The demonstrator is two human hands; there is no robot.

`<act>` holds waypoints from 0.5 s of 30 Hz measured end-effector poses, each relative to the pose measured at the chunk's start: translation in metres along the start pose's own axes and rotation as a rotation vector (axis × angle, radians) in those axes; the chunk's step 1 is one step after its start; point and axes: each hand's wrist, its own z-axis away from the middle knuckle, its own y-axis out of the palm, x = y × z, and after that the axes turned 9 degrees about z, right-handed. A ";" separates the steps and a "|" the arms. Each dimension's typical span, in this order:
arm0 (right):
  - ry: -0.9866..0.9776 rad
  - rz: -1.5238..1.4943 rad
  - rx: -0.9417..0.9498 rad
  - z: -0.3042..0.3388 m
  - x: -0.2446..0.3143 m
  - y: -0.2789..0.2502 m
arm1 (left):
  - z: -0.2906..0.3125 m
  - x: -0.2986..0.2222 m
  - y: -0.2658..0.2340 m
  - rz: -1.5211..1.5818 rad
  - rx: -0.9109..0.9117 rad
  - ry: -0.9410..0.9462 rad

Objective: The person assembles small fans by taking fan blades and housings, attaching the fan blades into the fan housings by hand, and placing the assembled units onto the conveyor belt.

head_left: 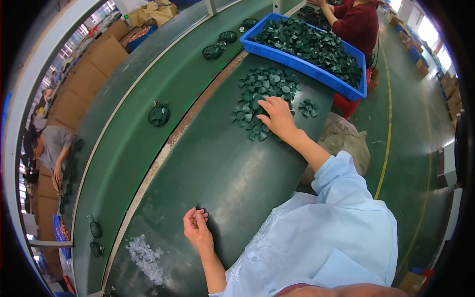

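My right hand (pixel 278 117) reaches over the near edge of a pile of dark green fan blades (pixel 269 81). Its thumb and fingers are apart, with the fingertips at the blades and no blade plainly gripped. One loose fan blade (pixel 308 108) lies to the right of that hand. My left hand (pixel 198 227) is closer to me, low over the green worktable (pixel 217 168). Its fingers are curled together, and whatever they may hold is hidden. Small clear plastic pieces (pixel 145 258) lie heaped to the left of it.
A blue tray (pixel 292 58) full of fan blades stands at the far end. Along the left runs a green conveyor belt (pixel 131 143) carrying dark round fan housings (pixel 159 114). One person (pixel 52 148) works across the belt, another (pixel 354 24) beyond the tray. A sack (pixel 346 141) stands right of the table.
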 end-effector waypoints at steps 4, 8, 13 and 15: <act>0.005 -0.078 -0.102 -0.019 0.010 -0.006 | 0.001 0.000 -0.002 -0.006 0.007 0.011; -0.027 -0.101 -0.101 -0.023 0.019 -0.010 | 0.002 -0.002 0.000 -0.007 0.017 0.003; 0.055 -0.306 -0.104 -0.016 0.012 -0.008 | 0.001 0.001 0.002 0.008 0.038 -0.002; 0.144 -0.422 -0.060 -0.024 0.025 -0.022 | 0.001 0.003 0.000 0.012 0.038 -0.008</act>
